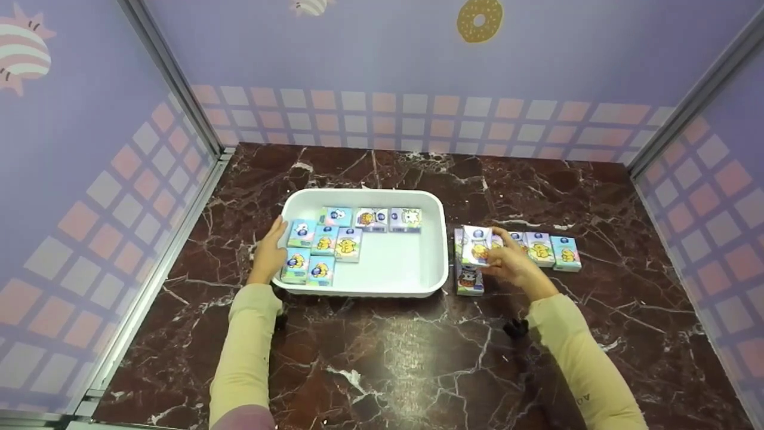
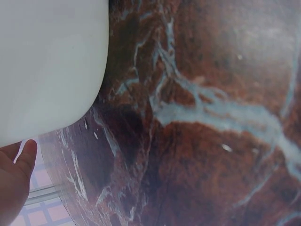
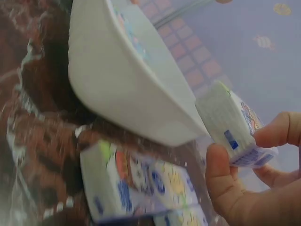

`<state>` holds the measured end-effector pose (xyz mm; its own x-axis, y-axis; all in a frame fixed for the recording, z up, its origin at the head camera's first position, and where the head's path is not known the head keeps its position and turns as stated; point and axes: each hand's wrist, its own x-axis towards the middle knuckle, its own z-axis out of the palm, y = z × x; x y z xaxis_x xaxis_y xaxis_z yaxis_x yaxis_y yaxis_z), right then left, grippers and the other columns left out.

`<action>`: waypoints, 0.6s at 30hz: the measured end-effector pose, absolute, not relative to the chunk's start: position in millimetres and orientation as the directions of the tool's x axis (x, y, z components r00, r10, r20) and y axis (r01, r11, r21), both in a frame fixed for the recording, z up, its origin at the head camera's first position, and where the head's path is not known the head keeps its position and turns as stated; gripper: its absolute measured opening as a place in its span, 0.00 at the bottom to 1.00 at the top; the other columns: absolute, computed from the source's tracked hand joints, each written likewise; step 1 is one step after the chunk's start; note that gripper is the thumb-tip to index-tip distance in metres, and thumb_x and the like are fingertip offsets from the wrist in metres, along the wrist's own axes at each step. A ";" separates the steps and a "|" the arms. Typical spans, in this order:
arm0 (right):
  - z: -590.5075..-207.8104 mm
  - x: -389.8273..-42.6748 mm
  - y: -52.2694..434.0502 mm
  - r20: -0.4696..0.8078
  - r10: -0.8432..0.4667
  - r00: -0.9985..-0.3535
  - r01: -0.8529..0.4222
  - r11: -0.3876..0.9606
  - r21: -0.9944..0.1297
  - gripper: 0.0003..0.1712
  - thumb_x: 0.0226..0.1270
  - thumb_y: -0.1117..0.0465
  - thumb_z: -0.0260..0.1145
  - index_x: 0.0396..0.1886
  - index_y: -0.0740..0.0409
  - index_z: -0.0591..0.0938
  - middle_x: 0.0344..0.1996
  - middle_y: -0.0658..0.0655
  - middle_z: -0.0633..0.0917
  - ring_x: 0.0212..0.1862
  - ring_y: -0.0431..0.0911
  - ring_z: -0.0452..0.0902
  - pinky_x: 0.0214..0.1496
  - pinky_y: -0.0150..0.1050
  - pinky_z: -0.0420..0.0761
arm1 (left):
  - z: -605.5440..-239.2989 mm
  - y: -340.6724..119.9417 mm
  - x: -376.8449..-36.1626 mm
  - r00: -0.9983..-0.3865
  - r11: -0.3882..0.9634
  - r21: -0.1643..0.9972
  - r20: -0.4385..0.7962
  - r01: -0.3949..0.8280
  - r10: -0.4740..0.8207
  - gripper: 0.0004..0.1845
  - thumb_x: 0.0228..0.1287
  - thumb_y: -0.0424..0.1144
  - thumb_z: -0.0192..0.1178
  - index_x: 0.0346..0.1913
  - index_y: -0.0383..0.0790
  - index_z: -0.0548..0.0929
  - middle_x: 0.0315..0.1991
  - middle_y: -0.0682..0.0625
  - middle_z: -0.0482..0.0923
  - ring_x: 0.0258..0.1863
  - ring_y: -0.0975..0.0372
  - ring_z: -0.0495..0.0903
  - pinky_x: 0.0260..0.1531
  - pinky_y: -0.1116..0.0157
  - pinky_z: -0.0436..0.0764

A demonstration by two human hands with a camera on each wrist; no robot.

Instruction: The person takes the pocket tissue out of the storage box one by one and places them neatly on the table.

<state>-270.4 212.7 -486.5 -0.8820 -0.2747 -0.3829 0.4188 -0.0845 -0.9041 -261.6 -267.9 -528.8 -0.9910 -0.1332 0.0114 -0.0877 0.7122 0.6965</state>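
A white tub (image 1: 394, 292) stands on the table, with several small printed packets, which look like pocket tissue packs (image 1: 348, 245), along its left and far sides. My left hand (image 1: 268, 257) rests against the tub's left edge with fingers fairly straight; part of it is hidden behind the tub in the left wrist view. To the right of the tub, my right hand (image 1: 510, 263) pinches a white-fronted tissue pack (image 1: 476, 245) between thumb and fingers. In the right wrist view this held pack (image 3: 230, 127) is raised above another pack (image 3: 141, 183) lying on the table.
More tissue packs (image 1: 540, 249) lie in a row right of the tub, partly covered by the right hand. A dark pack (image 1: 470, 279) lies beneath the held one. Purple checked walls (image 1: 418, 60) enclose the brown marbled table (image 1: 388, 358) at the back and sides.
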 end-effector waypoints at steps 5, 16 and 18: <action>-497.7 -268.0 235.5 -0.414 -0.294 -0.862 0.422 0.040 -0.906 0.47 0.44 0.79 0.46 0.66 0.52 0.46 0.18 0.49 0.69 0.18 0.38 0.66 0.30 0.36 0.78 | -529.0 -267.4 -261.9 -0.991 0.701 0.708 0.011 -0.086 -0.133 0.38 0.45 0.20 0.42 0.66 0.36 0.56 0.70 0.51 0.46 0.61 0.53 0.59 0.38 0.64 0.66; -516.4 -264.0 265.0 -0.434 -0.309 -0.846 0.314 0.368 -0.875 0.47 0.43 0.76 0.50 0.67 0.57 0.46 0.24 0.52 0.68 0.24 0.41 0.67 0.32 0.40 0.79 | -529.7 -267.3 -261.8 -0.992 0.712 0.698 0.017 -0.080 -0.128 0.37 0.46 0.20 0.41 0.66 0.36 0.56 0.70 0.50 0.46 0.50 0.50 0.68 0.31 0.66 0.67; -518.8 -263.6 267.0 -0.440 -0.302 -0.845 0.299 0.416 -0.859 0.47 0.43 0.76 0.50 0.67 0.58 0.46 0.21 0.51 0.69 0.23 0.41 0.68 0.31 0.40 0.79 | -529.5 -267.2 -261.5 -0.992 0.720 0.690 0.031 -0.069 -0.124 0.37 0.45 0.20 0.41 0.66 0.36 0.57 0.70 0.49 0.47 0.39 0.48 0.69 0.23 0.68 0.63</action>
